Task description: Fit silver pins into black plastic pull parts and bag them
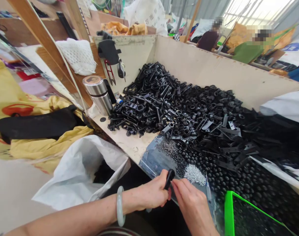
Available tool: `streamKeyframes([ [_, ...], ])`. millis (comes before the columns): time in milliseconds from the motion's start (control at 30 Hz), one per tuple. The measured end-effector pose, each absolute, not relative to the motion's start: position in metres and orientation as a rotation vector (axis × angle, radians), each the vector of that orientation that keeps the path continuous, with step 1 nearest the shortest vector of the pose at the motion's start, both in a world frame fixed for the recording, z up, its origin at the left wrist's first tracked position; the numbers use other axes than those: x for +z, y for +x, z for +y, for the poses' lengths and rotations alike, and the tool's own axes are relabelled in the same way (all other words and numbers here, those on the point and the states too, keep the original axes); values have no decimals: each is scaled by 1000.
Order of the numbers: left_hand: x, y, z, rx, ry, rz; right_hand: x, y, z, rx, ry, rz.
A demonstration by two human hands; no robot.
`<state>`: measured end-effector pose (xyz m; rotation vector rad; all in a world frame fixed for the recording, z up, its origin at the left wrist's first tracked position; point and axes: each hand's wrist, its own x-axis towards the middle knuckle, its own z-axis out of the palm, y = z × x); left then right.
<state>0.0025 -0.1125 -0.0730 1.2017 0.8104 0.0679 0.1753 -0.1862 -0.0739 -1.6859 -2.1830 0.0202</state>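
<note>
My left hand (157, 190), with a pale bangle at its wrist, is closed around a black plastic part (170, 178) near the front edge of the bench. The fingertips of my right hand (189, 196) are pinched together against the right side of that part; anything between them is too small to make out. Just beyond my hands lies a denim cloth (151, 160) with a pile of small silvery pins (195, 174) and a heap of tiny grey pieces (168, 147). Black round beads (220, 173) spread to the right of my right hand.
Black plastic parts (149, 105) are heaped in the walled bench. A steel flask (97, 93) stands at the left, near hanging red snips (110, 72). A green-rimmed bin (228, 213) is at the lower right, a white sack (82, 167) at the left. Two people sit in the background.
</note>
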Motion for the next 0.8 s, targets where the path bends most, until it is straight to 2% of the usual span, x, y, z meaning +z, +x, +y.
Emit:
streamKeyframes([
  [533,-63,5,-109,0,1318,873,-75,184,-174,-100,-1641,-2456],
  [800,-65,9,-114,85,1372,878,-64,173,-167,-125,-1745,-2502],
])
